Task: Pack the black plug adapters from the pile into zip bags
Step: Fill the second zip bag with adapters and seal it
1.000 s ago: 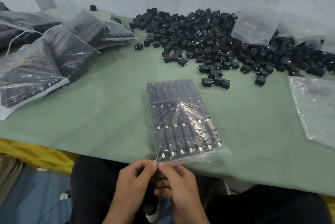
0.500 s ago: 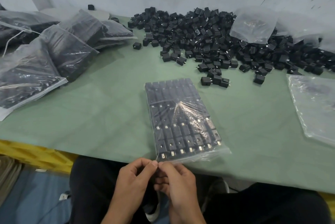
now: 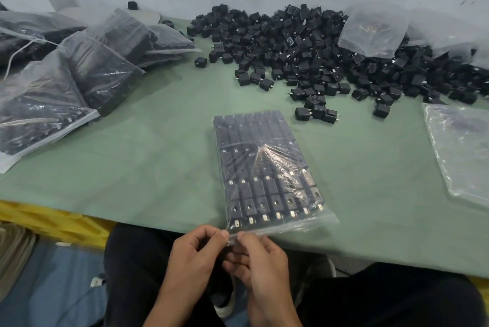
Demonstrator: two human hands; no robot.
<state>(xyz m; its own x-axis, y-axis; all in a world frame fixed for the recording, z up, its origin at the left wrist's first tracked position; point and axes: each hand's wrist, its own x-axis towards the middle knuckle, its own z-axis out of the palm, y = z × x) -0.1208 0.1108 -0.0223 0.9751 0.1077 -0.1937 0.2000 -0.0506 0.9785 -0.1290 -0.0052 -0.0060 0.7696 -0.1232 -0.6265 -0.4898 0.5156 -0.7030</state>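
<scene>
Hands barely shifted | left hand (image 3: pixel 195 255), right hand (image 3: pixel 260 260) pinch near corner, seemingly seal | zip bag (image 3: pixel 264 167) just ahead

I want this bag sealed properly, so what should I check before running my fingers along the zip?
1. Left hand and right hand pinch the near-left corner of the clear plastic zip bag: ok.
2. Black plug adapters inside sit in rows, short of the mouth: ok.
3. Its zip pressed shut anywhere: cannot tell.
4. Bag lies flat on the green table: ok.
5. Spare clear plastic bag lies at right: ok.
</scene>
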